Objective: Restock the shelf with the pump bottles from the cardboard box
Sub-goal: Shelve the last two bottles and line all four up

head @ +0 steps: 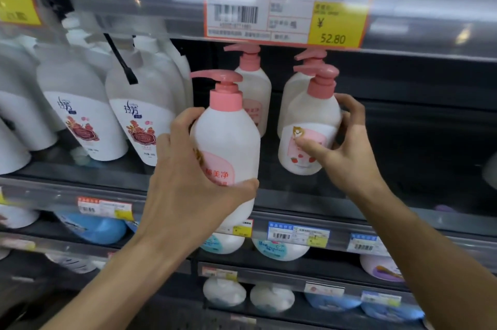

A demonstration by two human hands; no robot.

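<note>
At the far left of the shelf (pixel 80 171) stand the white shampoo bottles (pixel 80 114) with red floral labels, packed close, and they are my first worry: my left hand (pixel 188 182) has its grip wrapped around a pink-pump bottle (pixel 228 139), thumb across the label low on the front and fingers behind, holding it just in front of the shelf edge and not yet set down. If I swing it in too far left, its pump spout, which points that way, could knock those neighbours over. Behind it another pink-pump bottle (pixel 255 90) already stands deeper in, so pushing hard could topple that one backward. To the right, my right hand (pixel 341 147) has its grip closed on a second pink-pump bottle (pixel 309 128), which seems tilted with its base off the shelf; a third (pixel 293 87) sits right behind it. With both hands loaded, a slip on the smooth plastic is the likeliest failure. The cardboard box is out of view.
</note>
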